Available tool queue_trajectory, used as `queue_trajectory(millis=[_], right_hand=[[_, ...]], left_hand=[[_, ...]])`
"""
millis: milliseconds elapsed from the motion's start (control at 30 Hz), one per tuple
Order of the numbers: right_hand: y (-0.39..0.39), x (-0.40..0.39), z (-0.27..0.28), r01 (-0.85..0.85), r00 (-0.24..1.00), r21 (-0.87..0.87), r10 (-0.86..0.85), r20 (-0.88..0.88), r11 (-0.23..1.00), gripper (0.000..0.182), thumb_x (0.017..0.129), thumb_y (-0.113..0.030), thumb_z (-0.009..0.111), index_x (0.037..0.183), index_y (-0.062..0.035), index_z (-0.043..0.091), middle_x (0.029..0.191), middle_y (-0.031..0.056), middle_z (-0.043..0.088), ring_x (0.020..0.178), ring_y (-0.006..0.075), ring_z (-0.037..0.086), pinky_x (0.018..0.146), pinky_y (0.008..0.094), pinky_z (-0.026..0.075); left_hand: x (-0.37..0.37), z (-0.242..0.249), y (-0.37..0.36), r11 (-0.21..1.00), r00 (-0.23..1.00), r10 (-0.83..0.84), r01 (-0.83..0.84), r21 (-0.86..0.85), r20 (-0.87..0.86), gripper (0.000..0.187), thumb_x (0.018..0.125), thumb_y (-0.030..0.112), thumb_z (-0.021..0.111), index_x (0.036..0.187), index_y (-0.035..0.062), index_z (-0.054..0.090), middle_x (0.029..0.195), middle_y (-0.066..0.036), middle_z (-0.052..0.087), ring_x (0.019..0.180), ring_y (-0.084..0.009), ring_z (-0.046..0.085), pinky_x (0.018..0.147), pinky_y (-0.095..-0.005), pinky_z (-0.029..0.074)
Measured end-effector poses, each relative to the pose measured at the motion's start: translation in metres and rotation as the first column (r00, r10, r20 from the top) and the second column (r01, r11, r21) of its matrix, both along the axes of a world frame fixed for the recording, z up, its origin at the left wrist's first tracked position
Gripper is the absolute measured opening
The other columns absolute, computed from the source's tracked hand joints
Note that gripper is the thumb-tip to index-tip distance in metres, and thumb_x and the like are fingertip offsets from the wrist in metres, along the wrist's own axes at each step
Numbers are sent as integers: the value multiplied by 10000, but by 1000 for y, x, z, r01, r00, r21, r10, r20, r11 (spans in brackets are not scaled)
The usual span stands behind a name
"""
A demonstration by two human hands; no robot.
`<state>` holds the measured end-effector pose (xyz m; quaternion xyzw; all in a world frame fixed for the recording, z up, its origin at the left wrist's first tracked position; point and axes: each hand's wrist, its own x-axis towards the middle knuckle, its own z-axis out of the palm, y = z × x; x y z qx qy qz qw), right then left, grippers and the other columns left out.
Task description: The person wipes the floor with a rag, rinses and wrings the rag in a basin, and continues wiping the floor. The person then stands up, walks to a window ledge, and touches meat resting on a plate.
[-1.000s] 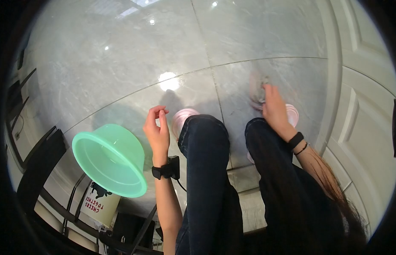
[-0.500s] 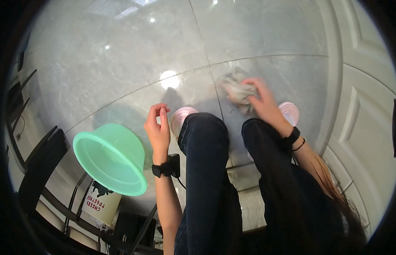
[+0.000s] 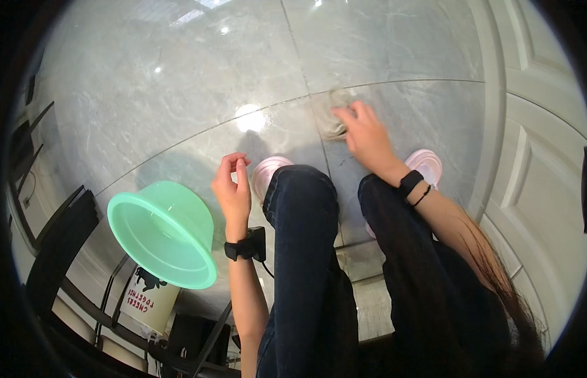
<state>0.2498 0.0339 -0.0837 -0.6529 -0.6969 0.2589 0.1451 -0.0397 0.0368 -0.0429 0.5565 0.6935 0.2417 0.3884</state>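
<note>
On the grey tiled floor, my right hand (image 3: 368, 135) presses a crumpled, greyish cloth (image 3: 332, 128) with bent fingers. Part of the cloth lies hidden under the hand. My left hand (image 3: 230, 183) is raised in front of my left knee with nothing in it, its fingers loosely curved and the thumb a little apart. A mint-green plastic basin (image 3: 202, 217) stands tilted to the left of that hand.
Pink shoes (image 3: 424, 165) show beside my knees. White panelled doors (image 3: 536, 170) line the right side. Below the basin are a cream bin (image 3: 151, 309) with red lettering and a black metal frame (image 3: 110, 315).
My right hand has moved left and slightly farther from me across the floor, taking the cloth with it. The left hand and the basin stay practically where they were.
</note>
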Motion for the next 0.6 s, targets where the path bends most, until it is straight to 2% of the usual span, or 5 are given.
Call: queue_trajectory(millis=[233,333,433,500,600], right_hand=[[-1,-10,4,-156,977,-81,142,-160,984,248,756,-20,548,977,-92,635,1046,106,550,994,327,550,730,426,503],[12,-7,17,125,871,-273,-237,-430,954,253,758,-1,525,963,-81,649,1040,108,551,951,313,560,746,391,494],[24,-15,34,99,792,-169,-181,-583,981,324,772,15,516,1060,-54,646,1067,112,559,973,270,582,844,348,486],[29,-29,56,-15,580,-270,-211,-787,963,390,780,28,531,1154,-35,623,1107,117,567,1032,240,584,916,336,468],[29,-47,78,-194,328,-360,-285,-901,913,500,806,38,551,1302,-17,562,1214,122,567,1153,204,562,1021,325,419]], left_hand=[[6,6,4,989,996,-65,72,-126,58,162,973,111,542,1036,-8,633,949,-99,697,896,-162,657,803,-287,494],[14,17,8,979,982,-130,150,-142,140,218,961,124,572,1145,10,599,1082,-113,676,976,-176,655,822,-296,501],[40,37,17,975,937,-125,177,-135,325,449,913,111,638,1335,45,498,1271,-114,586,1054,-199,628,850,-319,509],[58,45,20,968,877,-98,193,-158,471,648,858,84,688,1440,69,403,1428,-116,475,1117,-211,587,873,-337,511],[57,27,19,967,878,-135,217,-131,458,786,859,40,689,1519,77,264,1395,-121,477,1147,-197,565,898,-348,506]])
